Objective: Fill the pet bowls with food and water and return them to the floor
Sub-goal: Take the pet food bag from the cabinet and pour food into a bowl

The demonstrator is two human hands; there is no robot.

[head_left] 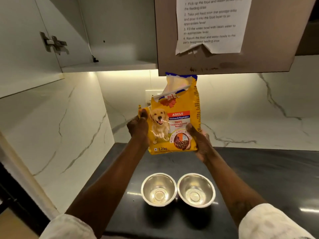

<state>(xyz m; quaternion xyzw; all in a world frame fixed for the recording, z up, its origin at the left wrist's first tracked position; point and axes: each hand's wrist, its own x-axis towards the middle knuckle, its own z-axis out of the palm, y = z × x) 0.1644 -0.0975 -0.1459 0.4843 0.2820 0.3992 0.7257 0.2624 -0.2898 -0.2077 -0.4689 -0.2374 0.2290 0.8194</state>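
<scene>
The dog food bag [174, 121] is held upright in the air above the counter [259, 169], its torn top up, likely so nothing spills. The left hand [138, 125] pinches its left edge. The right hand [198, 140] cups the lower right corner, thumb on the front. The left steel bowl [158, 188] and right steel bowl [196, 189] wait empty, side by side, near the counter's front edge.

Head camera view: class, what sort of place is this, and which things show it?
Probably a home kitchen: a dark countertop, a marble-look backsplash with a wall socket, and an open wall cabinet above.
</scene>
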